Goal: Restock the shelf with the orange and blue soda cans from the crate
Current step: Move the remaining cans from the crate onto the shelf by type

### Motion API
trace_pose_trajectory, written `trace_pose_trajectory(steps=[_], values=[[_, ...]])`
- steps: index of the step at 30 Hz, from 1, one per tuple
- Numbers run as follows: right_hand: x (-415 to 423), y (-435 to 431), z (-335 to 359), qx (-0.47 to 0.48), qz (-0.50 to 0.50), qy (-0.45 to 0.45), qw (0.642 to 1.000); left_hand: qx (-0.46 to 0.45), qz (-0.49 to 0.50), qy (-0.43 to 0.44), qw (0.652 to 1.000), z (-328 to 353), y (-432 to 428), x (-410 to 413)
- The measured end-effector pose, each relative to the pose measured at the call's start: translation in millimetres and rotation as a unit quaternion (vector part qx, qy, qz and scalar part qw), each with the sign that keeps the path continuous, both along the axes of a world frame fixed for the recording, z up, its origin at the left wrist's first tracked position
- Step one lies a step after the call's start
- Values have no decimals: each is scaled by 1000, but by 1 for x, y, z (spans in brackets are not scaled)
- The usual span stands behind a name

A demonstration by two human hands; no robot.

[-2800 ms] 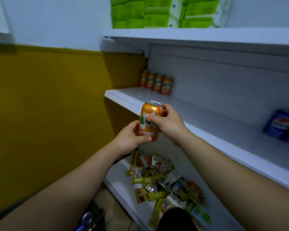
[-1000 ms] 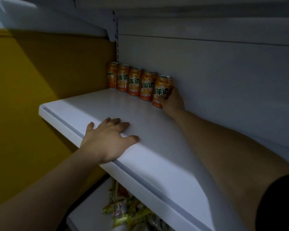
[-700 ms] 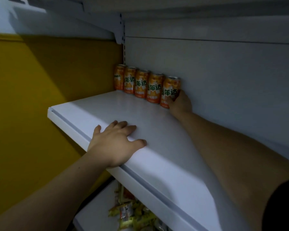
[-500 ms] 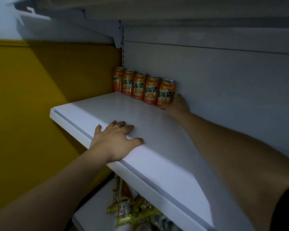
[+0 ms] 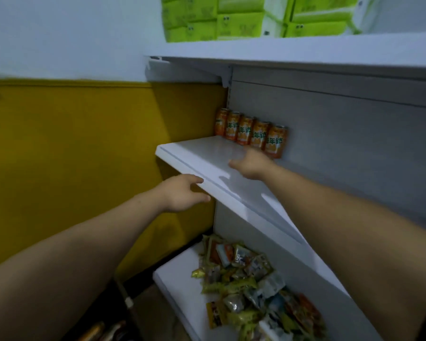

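Two hands, and both hold nothing. The left hand (image 5: 182, 193) rests with loose fingers at the front edge of the shelf (image 5: 207, 158), I think for support. The right hand (image 5: 252, 163), fingers relaxed, hangs just before the cans (image 5: 251, 132). These five orange ones stand in a row against the back wall, probably so that more fit in front. Their green letters are Chinese; I read only 年达

I see five orange cans (image 5: 252, 135) upright in a row at the back of the middle shelf (image 5: 207, 156); snack packets (image 5: 251, 286) lie heaped on the lower shelf (image 5: 175, 279). Green packs (image 5: 231, 18) sit on the top shelf (image 5: 305, 50).
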State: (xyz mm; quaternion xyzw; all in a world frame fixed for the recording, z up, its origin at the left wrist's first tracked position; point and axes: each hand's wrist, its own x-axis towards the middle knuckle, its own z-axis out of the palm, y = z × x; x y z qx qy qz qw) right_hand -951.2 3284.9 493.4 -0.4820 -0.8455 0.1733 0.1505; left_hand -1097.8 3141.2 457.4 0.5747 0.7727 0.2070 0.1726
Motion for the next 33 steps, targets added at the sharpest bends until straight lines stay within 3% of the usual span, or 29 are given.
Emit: trace_pose_trajectory(steps=[7, 12, 19, 25, 33], values=[[-86, -124, -26, 4, 169, -62, 984, -38, 108, 22, 993, -26, -148, -45], [-143, -208, -78, -43, 282, -126, 950, -96, 181, 28, 978, -69, -255, -65], [-192, -275, -176, -91, 384, -242, 886, -220, 242, -43, 944, -160, -347, -92], [-215, -276, -281, -151, 403, -325, 842, -288, 252, -72, 921, -266, -374, -116], [-258, -260, -410, -277, 361, -341, 823, -332, 274, -233, 872, -398, -370, -158]])
